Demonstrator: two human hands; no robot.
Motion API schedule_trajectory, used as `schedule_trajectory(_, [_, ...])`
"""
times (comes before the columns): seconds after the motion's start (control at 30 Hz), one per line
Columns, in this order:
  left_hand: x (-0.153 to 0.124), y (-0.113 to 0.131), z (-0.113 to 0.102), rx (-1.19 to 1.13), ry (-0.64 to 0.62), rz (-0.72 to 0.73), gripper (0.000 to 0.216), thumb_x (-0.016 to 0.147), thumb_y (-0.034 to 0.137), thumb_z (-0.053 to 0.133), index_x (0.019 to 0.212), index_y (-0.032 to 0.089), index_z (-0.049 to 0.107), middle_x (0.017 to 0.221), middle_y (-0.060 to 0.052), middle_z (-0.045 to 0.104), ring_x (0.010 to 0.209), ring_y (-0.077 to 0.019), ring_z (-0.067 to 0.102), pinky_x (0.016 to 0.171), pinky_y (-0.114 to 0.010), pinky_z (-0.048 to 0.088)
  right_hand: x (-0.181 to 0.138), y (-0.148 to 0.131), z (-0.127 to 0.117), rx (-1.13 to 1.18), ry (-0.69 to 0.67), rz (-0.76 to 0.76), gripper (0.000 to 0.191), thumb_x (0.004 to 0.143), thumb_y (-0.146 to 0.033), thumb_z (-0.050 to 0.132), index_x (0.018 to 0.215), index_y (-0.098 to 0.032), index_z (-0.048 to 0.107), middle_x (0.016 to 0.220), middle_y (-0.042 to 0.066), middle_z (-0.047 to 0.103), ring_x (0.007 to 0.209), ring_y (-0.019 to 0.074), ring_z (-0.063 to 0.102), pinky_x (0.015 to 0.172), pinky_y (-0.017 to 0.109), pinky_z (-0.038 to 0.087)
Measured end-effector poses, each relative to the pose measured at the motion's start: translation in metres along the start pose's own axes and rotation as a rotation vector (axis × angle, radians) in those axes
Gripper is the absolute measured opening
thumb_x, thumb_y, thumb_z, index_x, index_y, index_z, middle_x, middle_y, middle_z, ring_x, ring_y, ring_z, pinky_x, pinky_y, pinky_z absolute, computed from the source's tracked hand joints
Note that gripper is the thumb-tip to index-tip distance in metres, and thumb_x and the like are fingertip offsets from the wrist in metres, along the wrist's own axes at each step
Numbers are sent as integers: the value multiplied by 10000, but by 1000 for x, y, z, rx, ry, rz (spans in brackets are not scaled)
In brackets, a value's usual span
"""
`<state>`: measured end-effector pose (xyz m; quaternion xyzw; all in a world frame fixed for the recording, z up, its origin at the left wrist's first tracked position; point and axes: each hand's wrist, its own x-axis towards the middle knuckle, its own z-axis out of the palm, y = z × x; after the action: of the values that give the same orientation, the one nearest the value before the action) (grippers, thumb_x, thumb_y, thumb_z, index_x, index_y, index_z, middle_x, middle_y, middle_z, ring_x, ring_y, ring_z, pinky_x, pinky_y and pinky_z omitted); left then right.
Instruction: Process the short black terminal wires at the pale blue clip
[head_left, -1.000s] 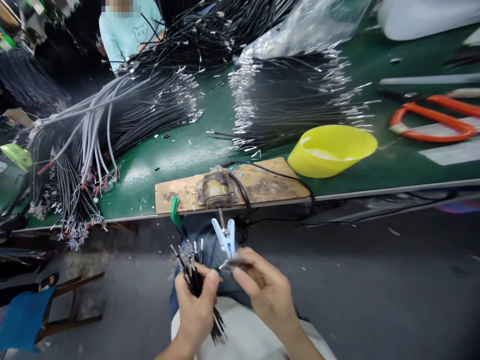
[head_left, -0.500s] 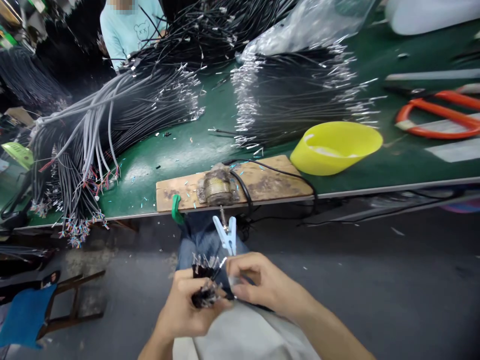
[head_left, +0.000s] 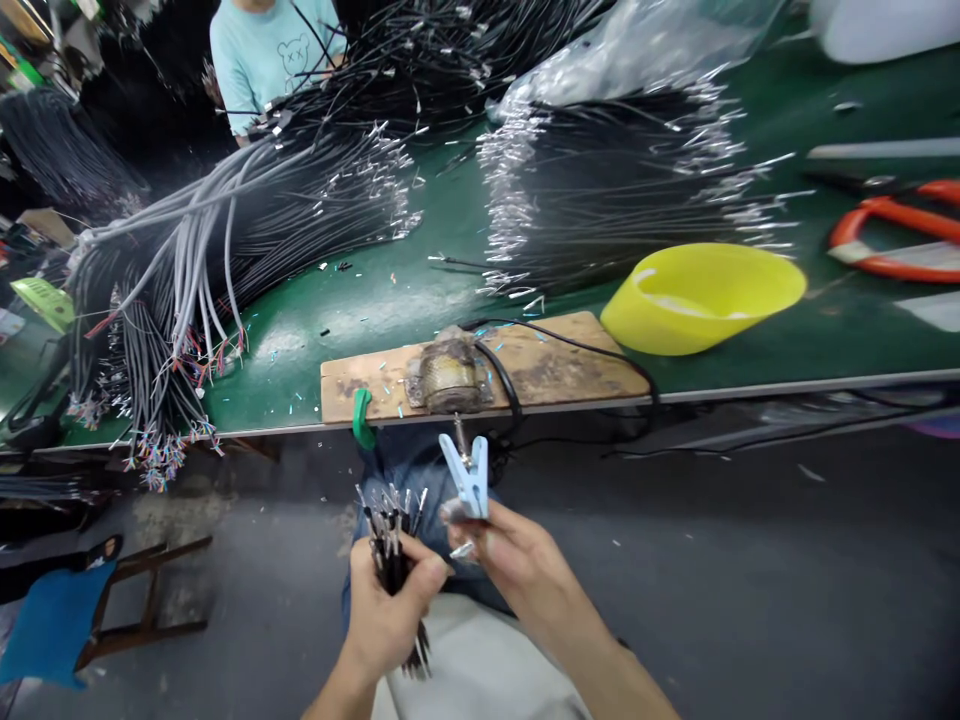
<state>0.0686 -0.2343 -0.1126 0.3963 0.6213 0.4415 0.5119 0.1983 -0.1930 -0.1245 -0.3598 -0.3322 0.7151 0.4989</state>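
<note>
Here, in the head view, we find the left hand closed in a fist around a bundle of short black wires, held upright with the stripped ends fanned at the top, which keeps each tip open to the other hand. The right hand pinches a single wire end between thumb and forefinger, just below the pale blue clip. That clip hangs from the motor-like fixture mounted on a wooden board, which overhangs the green table's edge, apparently so the clip sits over the lap. A yellow bowl stands just beside the board; black cable bundles lie behind it.
</note>
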Motion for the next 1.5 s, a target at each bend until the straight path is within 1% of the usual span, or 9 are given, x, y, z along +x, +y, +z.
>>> schedule_trajectory(0.17, [0, -4, 5, -133, 63, -138, 432, 592, 611, 676, 593, 189, 583, 386, 53, 413, 331, -78, 343, 343, -228, 302, -5, -5, 7, -415, 4, -351, 186, 755, -363, 661, 691, -196, 711, 621, 40, 617, 531, 152, 528, 499, 253, 448])
schedule_trajectory(0.27, [-1, 8, 3, -121, 54, -129, 410, 630, 565, 678, 610, 164, 594, 415, 48, 433, 372, -79, 378, 393, -228, 321, -5, -9, 7, -522, 45, -471, 244, 801, -306, 619, 586, -191, 638, 546, 13, 548, 492, 139, 476, 455, 239, 390])
schedule_trajectory(0.47, [-1, 19, 1, -159, -75, -162, 472, 606, 603, 680, 553, 145, 580, 429, 32, 426, 369, -62, 341, 382, -232, 251, -6, -6, 1, -204, -197, -198, 354, 774, -512, 597, 616, -196, 596, 584, -4, 487, 537, 146, 479, 501, 252, 395])
schedule_trajectory(0.67, [1, 7, 5, -272, -108, -225, 513, 532, 681, 671, 566, 196, 508, 434, 52, 393, 313, -24, 219, 315, -205, 145, -7, 1, 8, 96, -256, -21, 368, 708, -534, 647, 595, -190, 585, 587, -15, 465, 538, 136, 467, 514, 254, 376])
schedule_trajectory(0.8, [-1, 4, 5, -308, -90, -242, 515, 527, 685, 672, 579, 206, 489, 458, 41, 431, 315, -17, 197, 321, -204, 119, -4, 4, 7, 50, -212, 37, 397, 662, -545, 668, 535, -184, 564, 547, -10, 476, 526, 149, 466, 516, 276, 374])
schedule_trajectory(1.0, [-1, 4, 5, -261, -4, -215, 494, 573, 683, 643, 540, 222, 468, 382, 69, 327, 309, -36, 184, 320, -222, 126, 1, 8, 4, -4, 72, -4, 376, 665, -523, 679, 552, -177, 585, 508, -28, 443, 466, 116, 399, 448, 243, 360])
schedule_trajectory(1.23, [-7, 10, 11, -195, 173, -138, 405, 613, 597, 678, 622, 215, 544, 457, 42, 462, 352, -76, 347, 355, -237, 301, -4, -2, 6, -368, 68, -280, 284, 743, -452, 651, 629, -192, 666, 596, 46, 591, 560, 172, 546, 508, 261, 455])
schedule_trajectory(1.43, [0, 16, 3, -280, -47, -228, 467, 571, 646, 674, 552, 209, 510, 384, 86, 304, 310, -35, 175, 311, -210, 141, -4, -8, 1, -133, -230, -19, 370, 738, -528, 623, 651, -169, 613, 605, 17, 557, 562, 153, 554, 537, 260, 491])
schedule_trajectory(1.5, [1, 18, 3, -278, -45, -231, 461, 597, 634, 666, 563, 201, 513, 389, 94, 283, 322, -28, 161, 322, -198, 136, -2, -9, -1, -119, -214, 28, 366, 708, -517, 659, 627, -163, 610, 600, 8, 545, 570, 150, 543, 555, 266, 487])
